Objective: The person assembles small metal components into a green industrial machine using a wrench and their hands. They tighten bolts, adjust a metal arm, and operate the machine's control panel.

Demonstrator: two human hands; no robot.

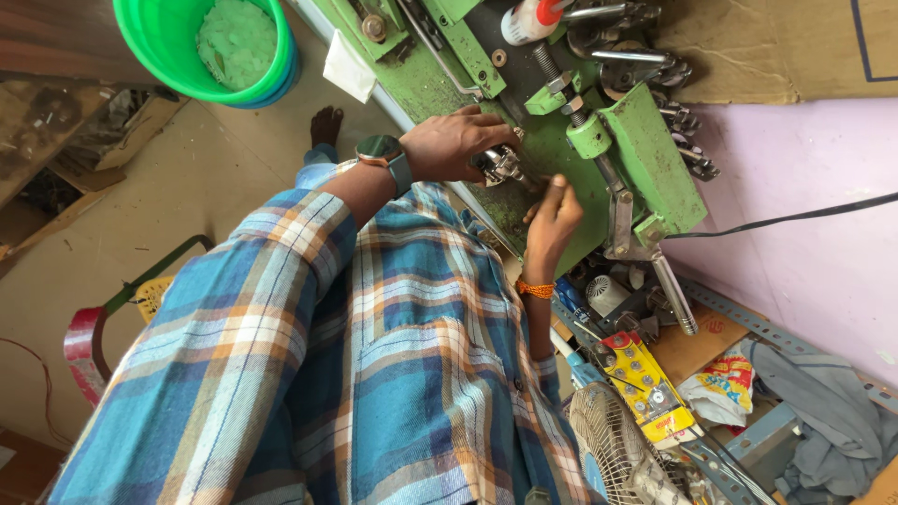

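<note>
Left hand (pixel 456 142), with a green-strapped wristwatch (pixel 382 152) on its wrist, is wrapped closed around a small shiny metal fitting (pixel 500 165) held against the flat bed of the green painted metal machine (pixel 645 150); the part sits inside that grip, only its right end sticking out past the fingers. Right hand (pixel 552 217), with an orange thread band (pixel 535 289) at the wrist, comes up from below, fingers pinched together and touching or just beside the exposed end of the fitting; cannot tell whether they hold anything small between them. Judging by this, the work looks mid-step: part is already seated at the machine and being steadied, but both hands are on it, so the fitting or adjusting does not look finished. Machine's silver lever handle (pixel 675 297) hangs untouched lower right of the hands. A green plastic bucket with pale flakes (pixel 187 47) sits on the floor well apart, upper left. The cluttered worktop (pixel 697 351) at lower right carries a yellow blister card of small parts (pixel 645 383), a grey cloth (pixel 823 411) and a wire fan guard (pixel 617 449).
</note>
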